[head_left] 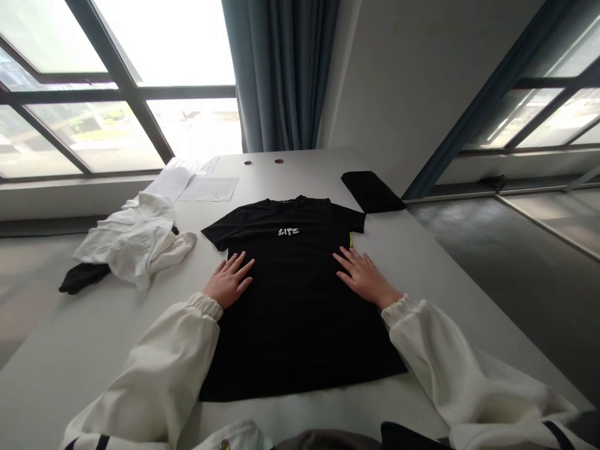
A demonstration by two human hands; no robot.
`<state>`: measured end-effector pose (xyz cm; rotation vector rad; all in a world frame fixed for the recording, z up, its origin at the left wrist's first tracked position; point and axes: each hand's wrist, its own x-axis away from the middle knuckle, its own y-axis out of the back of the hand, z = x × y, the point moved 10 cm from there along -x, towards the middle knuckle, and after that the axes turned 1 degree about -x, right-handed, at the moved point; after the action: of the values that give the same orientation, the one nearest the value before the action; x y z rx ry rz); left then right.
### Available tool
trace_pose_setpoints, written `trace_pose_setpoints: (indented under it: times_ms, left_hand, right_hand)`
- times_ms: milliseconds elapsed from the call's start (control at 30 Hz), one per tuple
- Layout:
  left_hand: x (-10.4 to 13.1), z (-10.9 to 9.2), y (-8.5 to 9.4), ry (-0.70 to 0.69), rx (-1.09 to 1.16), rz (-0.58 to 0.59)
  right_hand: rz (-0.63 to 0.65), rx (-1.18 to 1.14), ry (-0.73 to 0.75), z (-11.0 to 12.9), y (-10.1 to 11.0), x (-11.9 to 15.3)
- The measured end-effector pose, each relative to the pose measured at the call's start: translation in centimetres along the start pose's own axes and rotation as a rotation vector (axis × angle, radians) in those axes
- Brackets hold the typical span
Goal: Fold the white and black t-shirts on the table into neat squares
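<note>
A black T-shirt (295,300) with white lettering on its chest lies spread out flat, its collar toward the far side and its hem toward me. My left hand (229,279) rests palm down on the shirt's left side, fingers apart. On the opposite side edge lies my right hand (364,276), also flat with spread fingers, just below the right sleeve. A small yellow bit (351,240) shows at the shirt's edge by the right fingertips; what it is I cannot tell.
The white table (445,300) carries everything. Crumpled white clothing (135,237) with a black piece (84,277) under it lies at left. Paper sheets (209,188) lie behind. A folded black cloth (372,191) sits at the far right edge. Two round holes are near the back.
</note>
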<state>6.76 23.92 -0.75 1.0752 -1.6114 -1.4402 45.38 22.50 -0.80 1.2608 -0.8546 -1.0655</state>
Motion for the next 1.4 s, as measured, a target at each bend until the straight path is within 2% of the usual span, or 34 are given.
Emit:
trace_pose_setpoints:
  times_ms: [167,333,500,667,800,900,1000,1067,1200,1400]
  left_hand:
    - [2.1,2.7,0.0,0.139,-0.029,-0.007]
    - [4.8,4.5,-0.3,0.241,-0.048,-0.012]
    - [5.6,5.3,-0.4,0.292,-0.039,-0.015]
    - [5.3,5.2,1.3,0.266,0.002,-0.154]
    - [5.8,3.5,3.2,0.174,0.025,-0.246]
    - [6.8,0.1,4.2,0.0,0.076,-0.285]
    - [8.2,-3.6,3.2,-0.189,0.151,-0.203]
    - [9.3,-5.2,2.0,-0.263,0.181,-0.131]
    - [11.1,-5.6,0.9,-0.277,0.204,-0.099]
    - [12.8,-4.5,1.5,-0.217,0.217,-0.097]
  right_hand:
    - [-0.071,0.007,-0.061,-1.7,0.3,2.3]
    - [-0.121,0.013,-0.102,-2.6,0.1,4.1]
    - [-0.153,-0.029,-0.138,-3.5,0.2,4.0]
    - [-0.235,-0.148,-0.089,-3.6,1.6,3.5]
    - [-0.282,-0.292,0.047,-1.9,3.2,4.4]
    - [-0.265,-0.379,0.159,-0.1,3.9,5.6]
    - [-0.195,-0.446,0.231,1.4,4.1,6.9]
    - [-0.163,-0.468,0.241,1.9,4.2,7.8]
    - [-0.14,-0.481,0.214,2.0,4.5,9.3]
    - [-0.206,-0.529,0.145,0.9,5.1,10.3]
